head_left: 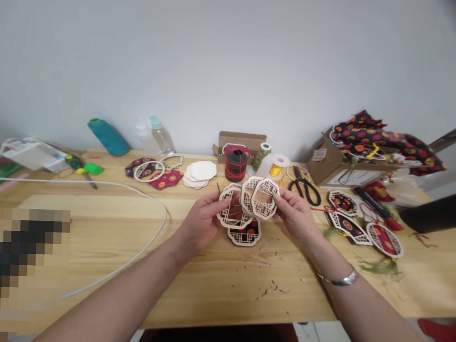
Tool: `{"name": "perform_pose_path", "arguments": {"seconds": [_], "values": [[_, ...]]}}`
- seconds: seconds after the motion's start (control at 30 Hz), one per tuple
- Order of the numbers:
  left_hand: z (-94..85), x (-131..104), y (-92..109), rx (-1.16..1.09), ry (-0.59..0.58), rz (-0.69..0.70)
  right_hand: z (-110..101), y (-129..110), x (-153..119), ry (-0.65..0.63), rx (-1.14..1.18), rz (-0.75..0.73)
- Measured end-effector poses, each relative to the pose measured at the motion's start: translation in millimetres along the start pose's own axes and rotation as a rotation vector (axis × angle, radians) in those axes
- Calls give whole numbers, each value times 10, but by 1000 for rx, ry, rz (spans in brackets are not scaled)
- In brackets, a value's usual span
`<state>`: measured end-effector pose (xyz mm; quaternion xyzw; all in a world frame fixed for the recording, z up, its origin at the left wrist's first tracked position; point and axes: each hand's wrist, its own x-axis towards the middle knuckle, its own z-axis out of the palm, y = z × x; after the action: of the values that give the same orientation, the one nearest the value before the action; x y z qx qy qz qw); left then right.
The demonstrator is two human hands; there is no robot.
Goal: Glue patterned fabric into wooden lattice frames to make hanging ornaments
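Note:
Several pale cut-out wooden frames with lattice corners are in my two hands above the table. My left hand (207, 215) grips one wooden frame (233, 222), thumb on its face. Between the fingers of my right hand (292, 210) are more wooden frames (264, 212), fanned so they overlap. Below them on the table lies a fabric-backed lattice piece (243, 237) with dark patterned cloth, partly covered by the held frames. A silver bracelet (338, 280) circles my right wrist.
Behind my hands stand a red-and-black thread spool (235, 165), a yellow spool (276, 167) and black scissors (305, 187). White blank shapes (200, 173) lie left of them. Finished-looking ornaments (384, 240) and a cardboard box (325, 159) are at right. A white cable (152, 193) curves at left.

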<state>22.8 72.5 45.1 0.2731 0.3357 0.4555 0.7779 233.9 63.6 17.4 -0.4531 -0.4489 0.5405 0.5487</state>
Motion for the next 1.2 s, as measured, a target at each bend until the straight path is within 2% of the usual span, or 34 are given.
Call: {"name": "perform_pose_path", "arguments": {"seconds": [0.13, 0.67, 1.03, 1.2], "values": [[6, -7, -48, 69, -43, 4, 49, -22, -22, -15, -23, 16], [21, -11, -60, 121, -13, -8, 143, -94, -70, 98, -88, 70], [2, -15, -58, 198, -4, -13, 115, -60, -58, -10, -182, -6], [9, -13, -72, 217, 42, 25, 112, -22, -65, 0, -187, -17]]}}
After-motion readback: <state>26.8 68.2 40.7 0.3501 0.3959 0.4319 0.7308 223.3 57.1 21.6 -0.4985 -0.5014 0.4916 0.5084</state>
